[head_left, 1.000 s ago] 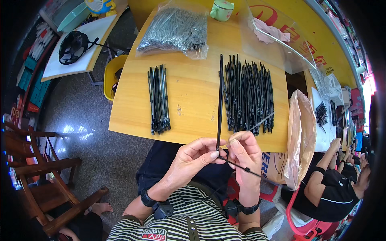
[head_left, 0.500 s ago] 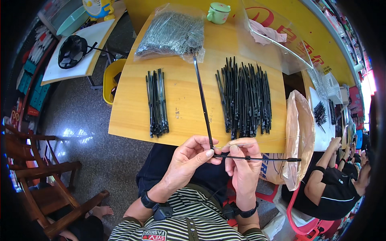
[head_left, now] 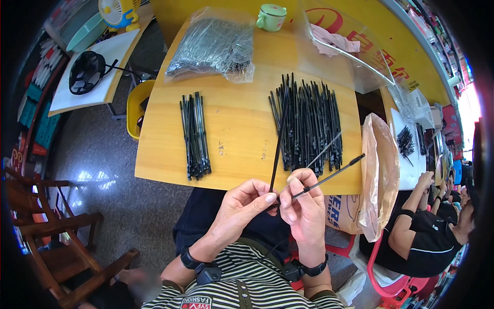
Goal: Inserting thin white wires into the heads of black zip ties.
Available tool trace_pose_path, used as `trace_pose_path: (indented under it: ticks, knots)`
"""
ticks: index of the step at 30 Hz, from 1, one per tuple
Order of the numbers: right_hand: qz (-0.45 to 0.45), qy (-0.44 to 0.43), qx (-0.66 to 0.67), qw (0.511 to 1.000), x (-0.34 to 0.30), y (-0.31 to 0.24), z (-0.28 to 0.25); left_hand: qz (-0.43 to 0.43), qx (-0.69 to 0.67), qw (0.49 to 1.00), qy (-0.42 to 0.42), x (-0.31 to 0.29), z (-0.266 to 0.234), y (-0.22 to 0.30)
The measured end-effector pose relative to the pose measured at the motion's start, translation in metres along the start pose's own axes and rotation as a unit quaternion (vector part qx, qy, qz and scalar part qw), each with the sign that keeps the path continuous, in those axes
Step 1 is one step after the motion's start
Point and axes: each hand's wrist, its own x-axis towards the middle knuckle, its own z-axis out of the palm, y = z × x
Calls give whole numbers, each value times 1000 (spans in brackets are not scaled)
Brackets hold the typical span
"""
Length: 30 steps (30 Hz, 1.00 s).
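Observation:
Just beyond the table's near edge, my left hand [head_left: 241, 207] pinches the lower end of a thin black rod [head_left: 278, 149] that points up and away. Close beside it, my right hand [head_left: 304, 206] has its fingers closed round a second black rod [head_left: 337, 175], slanting up to the right with a thicker part near its tip. A thin pale wire [head_left: 325, 149] also runs out from the right fingers. The rods meet at an angle between my hands; fingers hide the joint. Beyond lie a large pile of black rods [head_left: 311, 123] and a smaller bundle [head_left: 194, 139] to its left.
On the wooden table [head_left: 236, 165], a clear bag [head_left: 213, 44] of thin wiry pieces lies at the back, near a green cup [head_left: 271, 18]. A transparent panel [head_left: 334, 56] stands back right, a brown paper bag [head_left: 380, 170] at the right edge. Another person [head_left: 422, 232] sits at right.
The rod in my right hand has swung from level to slanting up right, and the wire has tilted up too. The left hand's rod now leans right instead of left.

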Motion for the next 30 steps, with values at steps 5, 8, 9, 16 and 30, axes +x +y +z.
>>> trace_pose_path:
  ticks: [5,8,9,16,30]
  knots:
    - [-35,18,11,999,4,-1,0,-2,10,999,39,2,1,-3]
    - [-105,39,-64,992,7,-7,-1,-12,21,999,39,2,-1,-2]
    - [-106,41,-64,991,7,-9,0,-14,21,999,38,2,-1,-2]
    - [-91,37,-124,987,11,-17,-2,-14,49,998,35,3,0,2]
    - [-71,22,-149,986,11,-22,2,-19,65,997,38,3,1,5]
